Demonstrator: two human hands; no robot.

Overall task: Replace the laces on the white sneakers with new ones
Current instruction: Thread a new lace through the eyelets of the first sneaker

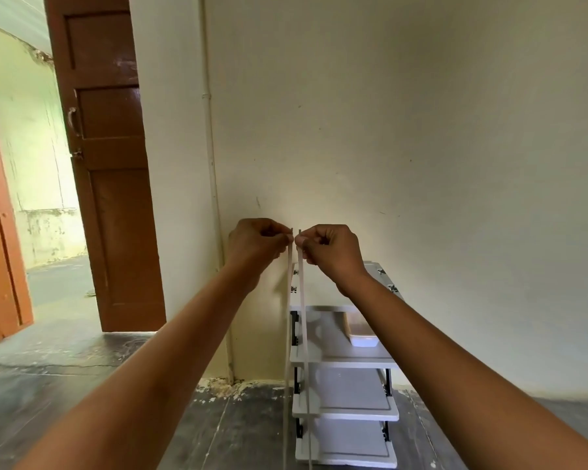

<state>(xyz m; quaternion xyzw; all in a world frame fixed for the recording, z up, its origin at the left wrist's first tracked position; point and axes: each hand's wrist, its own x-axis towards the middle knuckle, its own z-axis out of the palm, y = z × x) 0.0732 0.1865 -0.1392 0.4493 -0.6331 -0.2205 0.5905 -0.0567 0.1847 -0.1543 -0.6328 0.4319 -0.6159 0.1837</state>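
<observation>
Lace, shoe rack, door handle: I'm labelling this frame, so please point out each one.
lace (302, 300), head view, on the right strand, upper stretch.
shoe rack (353, 413), head view, on the front edge of a middle shelf.
door handle (72, 122), head view, on the middle of the metal pull.

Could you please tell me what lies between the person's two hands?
In the head view, only two lace ends, one pinched by the left hand, one by the right hand.

- Brown panelled door (109, 164) stands open on the left, metal handle (72, 122) on its edge.
- Thin pipe (213, 164) runs down the pale wall (421, 130).
- Grey tiered shelf rack (347, 408) sits against that wall, on the dark floor (65, 385).
</observation>
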